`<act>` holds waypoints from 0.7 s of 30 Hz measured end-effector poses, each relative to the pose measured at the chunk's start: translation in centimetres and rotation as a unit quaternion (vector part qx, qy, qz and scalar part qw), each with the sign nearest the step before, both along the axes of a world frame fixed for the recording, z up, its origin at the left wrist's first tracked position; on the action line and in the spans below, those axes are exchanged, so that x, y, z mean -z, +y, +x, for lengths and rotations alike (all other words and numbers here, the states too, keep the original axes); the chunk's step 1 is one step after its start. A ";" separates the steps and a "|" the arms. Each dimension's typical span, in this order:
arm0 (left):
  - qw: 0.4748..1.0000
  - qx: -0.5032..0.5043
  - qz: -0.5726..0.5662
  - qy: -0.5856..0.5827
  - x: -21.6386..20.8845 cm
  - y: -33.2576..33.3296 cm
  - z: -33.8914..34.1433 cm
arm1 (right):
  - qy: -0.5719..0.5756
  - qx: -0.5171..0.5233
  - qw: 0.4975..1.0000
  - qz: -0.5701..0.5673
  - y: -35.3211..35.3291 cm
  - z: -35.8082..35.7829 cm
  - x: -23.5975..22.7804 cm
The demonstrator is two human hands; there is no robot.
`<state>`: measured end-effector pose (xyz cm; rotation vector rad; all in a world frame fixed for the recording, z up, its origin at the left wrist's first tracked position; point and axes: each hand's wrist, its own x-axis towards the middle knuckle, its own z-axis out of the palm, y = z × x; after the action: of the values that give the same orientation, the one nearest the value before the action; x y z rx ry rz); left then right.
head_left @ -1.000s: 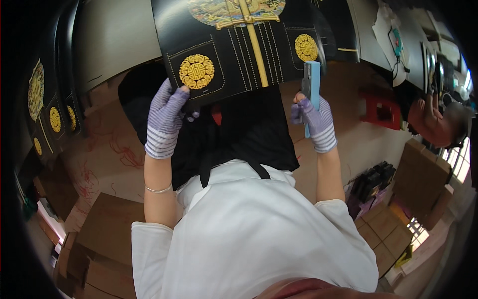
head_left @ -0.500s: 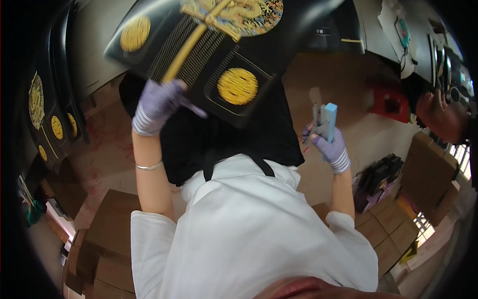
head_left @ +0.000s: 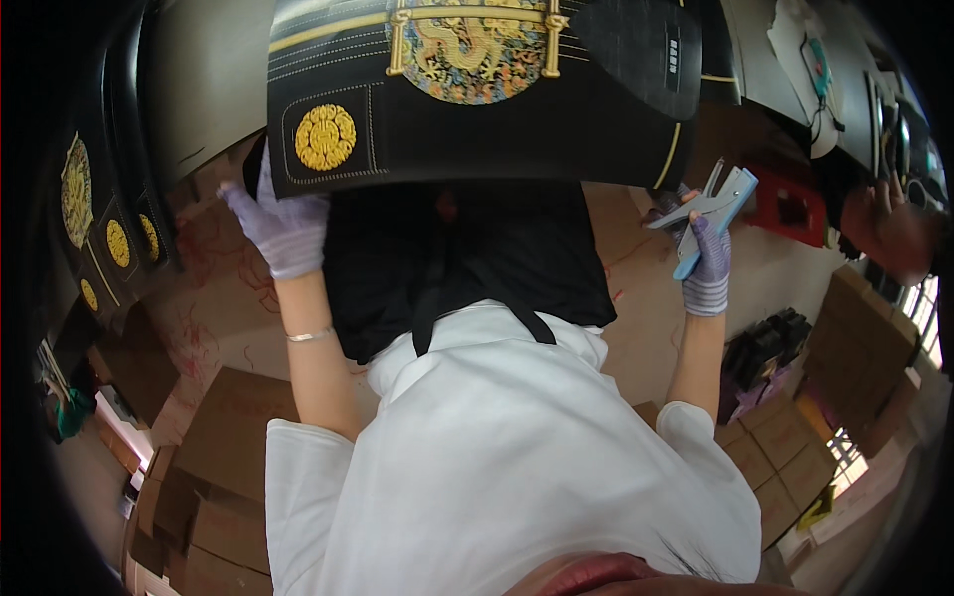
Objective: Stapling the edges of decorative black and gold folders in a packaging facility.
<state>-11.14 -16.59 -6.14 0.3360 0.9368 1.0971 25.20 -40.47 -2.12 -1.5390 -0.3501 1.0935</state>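
Note:
A glossy black panel [head_left: 477, 144] with a dragon medallion, gold trim and a round gold emblem lies in front of me, its near edge overhanging my lap. Beside its left corner is my left hand [head_left: 283, 228] in a purple fingerless glove. The thumb sticks out to the left, apart from the fingers, which run partly behind the panel's edge; whether they touch it is unclear. My right hand [head_left: 708, 260], gloved alike, grips a light-blue and grey plier stapler [head_left: 717, 214] just off the panel's near right corner. Its jaws point up and away.
Similar black panels [head_left: 99, 214] hang at the far left. Cardboard boxes [head_left: 234, 417] stand at lower left, others [head_left: 780, 447] at lower right. A red crate [head_left: 790, 211] is under the right-hand table [head_left: 765, 70]. Another person's hand [head_left: 884, 209] shows at the right edge.
The panel has swung from a tilted, raised position to lie nearly square in front of me. My left hand has come off its gold strip to its left side. The stapler has moved right and up.

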 end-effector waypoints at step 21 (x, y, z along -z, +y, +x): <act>0.961 0.214 0.010 0.176 -1.5 -6.5 7.5 | -0.213 -0.391 0.882 -0.154 4.9 -9.1 -2.3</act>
<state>-3.61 -23.13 -4.69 0.7324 1.1024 0.6570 16.08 -35.58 0.15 -1.9896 -1.2325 1.4582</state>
